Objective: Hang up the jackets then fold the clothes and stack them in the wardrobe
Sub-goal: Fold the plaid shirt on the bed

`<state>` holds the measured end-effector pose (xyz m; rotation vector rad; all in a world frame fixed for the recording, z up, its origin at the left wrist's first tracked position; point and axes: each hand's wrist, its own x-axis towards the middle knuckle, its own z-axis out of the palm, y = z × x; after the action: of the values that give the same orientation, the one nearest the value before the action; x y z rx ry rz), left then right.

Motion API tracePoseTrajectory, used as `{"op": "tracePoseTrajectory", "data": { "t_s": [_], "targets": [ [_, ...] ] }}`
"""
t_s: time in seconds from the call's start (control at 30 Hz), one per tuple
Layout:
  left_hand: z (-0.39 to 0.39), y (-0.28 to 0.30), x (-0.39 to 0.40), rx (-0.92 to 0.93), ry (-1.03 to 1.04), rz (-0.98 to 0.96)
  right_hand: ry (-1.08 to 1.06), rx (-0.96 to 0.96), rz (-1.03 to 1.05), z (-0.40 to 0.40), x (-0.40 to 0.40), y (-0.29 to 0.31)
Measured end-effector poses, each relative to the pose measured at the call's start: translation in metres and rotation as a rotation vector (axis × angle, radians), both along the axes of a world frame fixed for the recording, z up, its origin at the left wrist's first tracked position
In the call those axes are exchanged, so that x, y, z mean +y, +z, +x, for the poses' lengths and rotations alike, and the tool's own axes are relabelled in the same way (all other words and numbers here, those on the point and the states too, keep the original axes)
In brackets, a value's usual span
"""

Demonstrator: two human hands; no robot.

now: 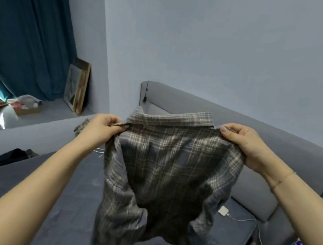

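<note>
Shirt (171, 161) hangs above the bed (66, 202), collar far; my left hand (101, 128) and right hand (243, 142) each pinch a shoulder.

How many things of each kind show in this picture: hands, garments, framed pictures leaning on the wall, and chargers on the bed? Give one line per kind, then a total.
Hands: 2, the left hand and the right hand, each gripping the plaid shirt
Garments: 2, the plaid shirt and a dark garment
Framed pictures: 1
Chargers: 1, white
Total: 6
</note>
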<state>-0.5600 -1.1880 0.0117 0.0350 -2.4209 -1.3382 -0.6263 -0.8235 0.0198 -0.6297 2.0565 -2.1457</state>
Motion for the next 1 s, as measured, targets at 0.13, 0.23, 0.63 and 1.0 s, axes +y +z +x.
{"op": "tracePoseTrajectory", "data": {
  "t_s": [0.13, 0.23, 0.63, 1.0],
  "targets": [
    [-0.007, -0.002, -0.004, 0.079, 0.109, -0.378, -0.101, 0.128, 0.068, 0.008, 0.007, 0.020],
    [-0.010, -0.008, -0.007, -0.029, -0.053, -0.339, -0.184, 0.208, 0.149, 0.015, 0.015, 0.031],
    [0.028, 0.026, 0.079, 0.075, -0.229, 0.253, 0.000, 0.265, 0.488, -0.027, 0.113, 0.024],
    [-0.006, 0.045, 0.219, -0.057, 0.054, 0.062, 0.301, 0.138, 0.438, -0.120, 0.248, -0.014]
  ]
}}
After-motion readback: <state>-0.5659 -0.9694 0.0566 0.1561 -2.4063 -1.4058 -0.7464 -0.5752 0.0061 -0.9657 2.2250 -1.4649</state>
